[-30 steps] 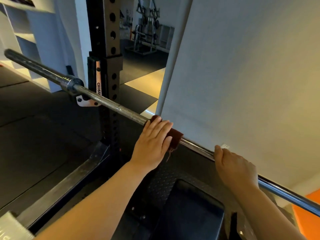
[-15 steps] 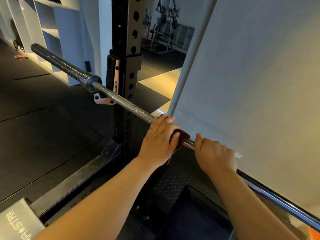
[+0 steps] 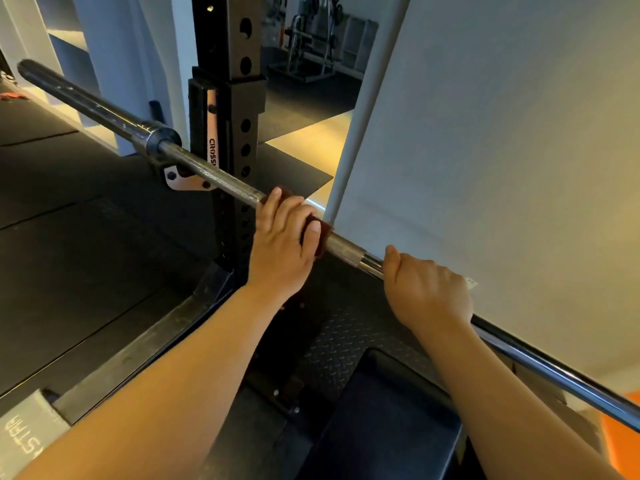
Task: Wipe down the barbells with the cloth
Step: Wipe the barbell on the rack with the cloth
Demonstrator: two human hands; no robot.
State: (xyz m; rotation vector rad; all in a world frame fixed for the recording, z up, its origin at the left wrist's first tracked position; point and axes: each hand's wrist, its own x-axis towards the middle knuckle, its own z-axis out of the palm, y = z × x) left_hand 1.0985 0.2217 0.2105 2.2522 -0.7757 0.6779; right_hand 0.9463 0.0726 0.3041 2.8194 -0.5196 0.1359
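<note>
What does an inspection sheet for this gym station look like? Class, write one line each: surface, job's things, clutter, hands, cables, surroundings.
Surface: dark rubber floor.
Job's things: barbell resting on the rack; dark red cloth wrapped round the bar.
Clutter: small red item on the floor, far left.
Grippers: left hand curls over the cloth; right hand grips the bare bar.
Cables: nothing seen.
Surroundings: black bench below, white wall behind, gym machine beyond.

1. You are in a gym.
2. Evidence: barbell racked on a perforated steel upright; black rubber floor mats; padded bench below you.
3. More weight equipment stands in the far room.
</note>
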